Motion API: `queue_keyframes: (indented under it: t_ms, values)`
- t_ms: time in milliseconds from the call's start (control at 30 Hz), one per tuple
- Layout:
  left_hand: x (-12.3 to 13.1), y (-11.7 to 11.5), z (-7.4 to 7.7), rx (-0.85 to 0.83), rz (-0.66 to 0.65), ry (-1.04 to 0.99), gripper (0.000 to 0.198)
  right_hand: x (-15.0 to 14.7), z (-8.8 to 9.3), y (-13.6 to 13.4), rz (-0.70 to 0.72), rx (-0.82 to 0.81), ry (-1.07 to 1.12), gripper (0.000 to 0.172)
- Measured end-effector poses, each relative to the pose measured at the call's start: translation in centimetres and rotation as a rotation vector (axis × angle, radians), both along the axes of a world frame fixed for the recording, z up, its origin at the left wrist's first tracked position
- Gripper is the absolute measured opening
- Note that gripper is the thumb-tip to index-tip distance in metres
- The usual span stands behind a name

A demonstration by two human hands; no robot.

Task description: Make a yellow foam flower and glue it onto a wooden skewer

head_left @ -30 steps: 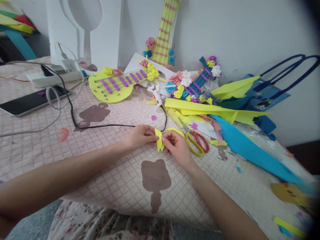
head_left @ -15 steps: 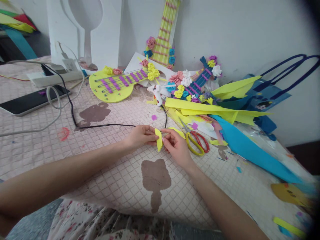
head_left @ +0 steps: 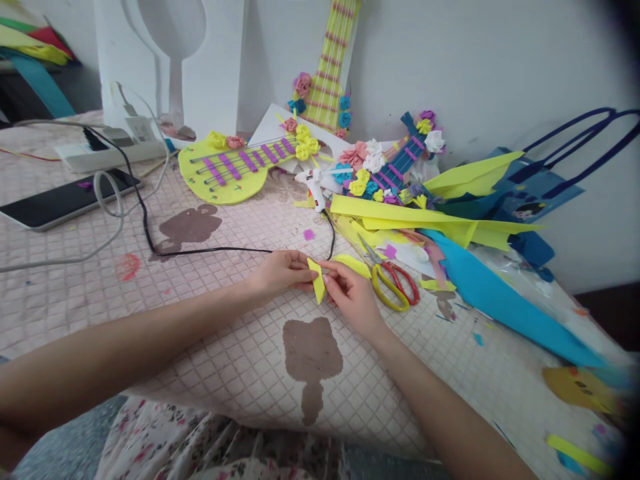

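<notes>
Between my two hands, a little above the quilted tablecloth, is a small strip of yellow paper with slanted ends. My left hand pinches its left side between thumb and fingers. On the other side, the closed fingertips of my right hand grip its right edge. Just beyond my right hand lies another yellow piece. Scissors with one yellow and one red handle rest to the right of that hand. A white glue gun stands farther back, its black cord running behind my hands.
A yellow paper guitar and a blue one with paper flowers lie at the back. Yellow sheets and a long blue sheet spread to the right, near a blue bag. At left are a phone and a power strip.
The yellow strip has tilted slightly between my fingers, its upper end shifting a little to the left. Both hands keep their hold and stay nearly in place.
</notes>
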State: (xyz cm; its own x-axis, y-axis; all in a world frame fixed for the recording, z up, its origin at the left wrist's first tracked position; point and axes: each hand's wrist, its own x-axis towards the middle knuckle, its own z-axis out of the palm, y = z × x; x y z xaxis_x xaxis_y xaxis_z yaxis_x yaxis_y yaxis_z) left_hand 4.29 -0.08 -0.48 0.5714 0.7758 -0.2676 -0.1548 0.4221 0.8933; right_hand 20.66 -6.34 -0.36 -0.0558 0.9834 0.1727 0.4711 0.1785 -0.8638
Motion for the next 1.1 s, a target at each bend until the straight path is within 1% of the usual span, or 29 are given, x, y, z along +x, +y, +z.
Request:
queue_keyframes:
  t_ms: [133, 200, 300, 367, 467, 533, 667, 767, 867, 933, 1033, 1100]
  values:
    - [0.1, 0.0, 0.2, 0.006, -0.006, 0.001, 0.014, -0.1, 0.2, -0.2, 0.007, -0.01, -0.033, 0.031]
    - [0.1, -0.1, 0.4, 0.015, 0.001, 0.012, 0.014, -0.2, 0.3, -0.3, 0.003, -0.025, 0.008, 0.031]
    - [0.0, -0.2, 0.7, 0.038, 0.033, 0.04, 0.017, -0.3, 0.5, -0.3, -0.058, -0.04, 0.094, 0.026]
    - [0.0, -0.3, 0.8, 0.058, 0.054, 0.058, 0.019, -0.3, 0.5, -0.1, -0.076, -0.067, 0.1, 0.026]
    - [-0.1, -0.3, 0.9, 0.1, 0.071, 0.052, 0.02, -0.2, 0.6, 0.1, -0.03, -0.121, 0.049, 0.026]
    - [-0.2, -0.2, 0.8, 0.125, 0.078, 0.042, 0.02, -0.2, 0.6, 0.1, 0.004, -0.147, 0.058, 0.024]
    - [-0.1, -0.1, 0.5, 0.16, 0.083, -0.004, 0.026, -0.5, 0.5, 0.1, 0.041, -0.223, 0.241, 0.023]
    - [0.2, -0.5, 0.6, 0.141, 0.024, -0.138, 0.031, -1.0, 0.1, -0.1, 0.044, -0.263, 0.439, 0.025]
    - [0.4, -1.4, 1.1, 0.061, -0.109, -0.241, 0.035, -1.8, -0.4, -0.3, 0.084, -0.286, 0.546, 0.026]
    - [0.5, -2.0, 1.4, 0.008, -0.187, -0.249, 0.035, -2.4, -0.6, -0.5, 0.127, -0.297, 0.546, 0.026]
    - [0.5, -2.2, 1.3, -0.066, -0.197, -0.294, 0.032, -3.0, -0.6, -0.6, 0.162, -0.298, 0.48, 0.027]
    - [0.4, -1.8, 0.9, -0.12, -0.171, -0.321, 0.029, -3.0, -0.2, -0.7, 0.172, -0.296, 0.4, 0.028]
